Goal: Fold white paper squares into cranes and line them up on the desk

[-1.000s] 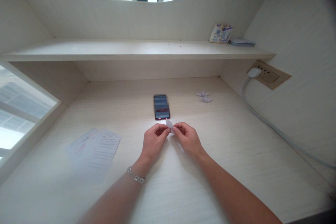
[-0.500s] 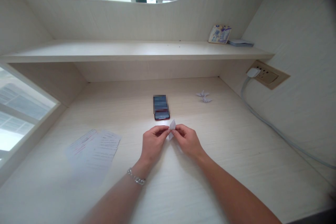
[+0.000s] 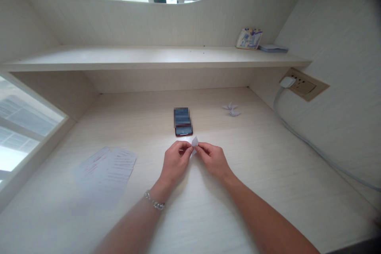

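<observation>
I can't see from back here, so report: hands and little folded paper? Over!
Left hand, right hand: both pinching. Small folded paper: held between them. Phone: just beyond, seemingly not in the way.

Small folded white paper (image 3: 195,141), pointed far end

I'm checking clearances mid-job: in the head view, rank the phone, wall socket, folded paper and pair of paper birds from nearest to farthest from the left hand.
1. Folded paper: held at the left hand.
2. Phone: just beyond that hand.
3. Paper birds: farther back, to the right.
4. Wall socket: far right, on the side wall.
</observation>
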Tool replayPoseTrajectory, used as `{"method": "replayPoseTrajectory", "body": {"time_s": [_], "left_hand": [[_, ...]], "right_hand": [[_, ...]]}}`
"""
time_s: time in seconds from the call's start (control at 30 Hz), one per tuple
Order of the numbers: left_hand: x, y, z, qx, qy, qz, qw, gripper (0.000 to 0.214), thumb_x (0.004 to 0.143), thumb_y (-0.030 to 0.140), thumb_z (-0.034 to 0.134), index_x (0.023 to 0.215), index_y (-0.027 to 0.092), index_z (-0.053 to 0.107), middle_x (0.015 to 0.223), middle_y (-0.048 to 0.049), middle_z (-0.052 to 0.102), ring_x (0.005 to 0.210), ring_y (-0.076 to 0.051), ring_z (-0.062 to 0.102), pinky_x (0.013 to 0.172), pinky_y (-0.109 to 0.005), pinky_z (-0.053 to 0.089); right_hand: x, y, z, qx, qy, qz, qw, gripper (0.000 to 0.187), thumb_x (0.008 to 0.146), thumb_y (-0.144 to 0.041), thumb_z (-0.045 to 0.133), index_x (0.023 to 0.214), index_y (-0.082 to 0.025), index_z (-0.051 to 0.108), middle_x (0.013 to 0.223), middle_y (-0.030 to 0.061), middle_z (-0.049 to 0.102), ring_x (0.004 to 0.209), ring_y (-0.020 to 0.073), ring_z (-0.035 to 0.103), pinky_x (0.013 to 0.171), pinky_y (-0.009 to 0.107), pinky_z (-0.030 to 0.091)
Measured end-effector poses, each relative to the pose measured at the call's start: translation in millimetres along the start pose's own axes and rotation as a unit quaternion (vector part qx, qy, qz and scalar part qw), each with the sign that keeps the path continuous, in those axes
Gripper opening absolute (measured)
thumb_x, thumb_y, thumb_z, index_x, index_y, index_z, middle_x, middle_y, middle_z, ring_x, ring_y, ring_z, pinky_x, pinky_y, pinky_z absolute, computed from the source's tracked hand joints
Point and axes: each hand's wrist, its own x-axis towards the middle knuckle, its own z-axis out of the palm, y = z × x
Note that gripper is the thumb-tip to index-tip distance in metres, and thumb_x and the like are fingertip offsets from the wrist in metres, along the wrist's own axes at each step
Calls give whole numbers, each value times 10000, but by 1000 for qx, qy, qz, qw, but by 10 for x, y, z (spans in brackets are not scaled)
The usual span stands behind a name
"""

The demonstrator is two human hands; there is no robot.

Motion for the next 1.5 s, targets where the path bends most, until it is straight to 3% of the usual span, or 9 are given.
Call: {"method": "replayPoseTrajectory", "body": {"time_s": [0.2, 0.77, 1.27, 1.5], "left_hand": [[-10, 18, 18, -1, 15, -17, 1000, 156, 802, 310, 547, 835, 170, 608, 817, -34, 648, 745, -151, 606, 697, -267, 482], [-37, 55, 32, 12, -2, 23, 1000, 162, 806, 271, 544, 874, 175, 655, 853, -54, 670, 780, -166, 620, 728, -274, 497], [-82, 74, 74, 43, -7, 91, 995, 155, 813, 221, 532, 897, 200, 661, 892, -59, 674, 793, -168, 626, 737, -281, 513], [-74, 58, 63, 54, 10, 120, 991, 183, 827, 195, 518, 919, 209, 676, 922, -64, 672, 856, -177, 617, 801, -310, 492]], "right_hand": [[11, -22, 9, 13, 83, 9, 996, 148, 767, -264, 577, 834, -179, 679, 823, 49, 682, 734, 176, 626, 663, 272, 503], [2, -39, 19, 47, 70, 29, 996, 130, 742, -268, 601, 795, -164, 659, 758, 50, 676, 684, 178, 625, 650, 274, 502], [-13, -34, -6, -11, 86, 7, 996, 104, 723, -203, 569, 767, -176, 659, 745, 40, 674, 674, 180, 625, 677, 289, 513], [-13, -36, 31, 66, 87, 6, 994, 168, 763, -269, 581, 853, -193, 700, 846, 53, 701, 767, 200, 643, 713, 305, 510]]}}
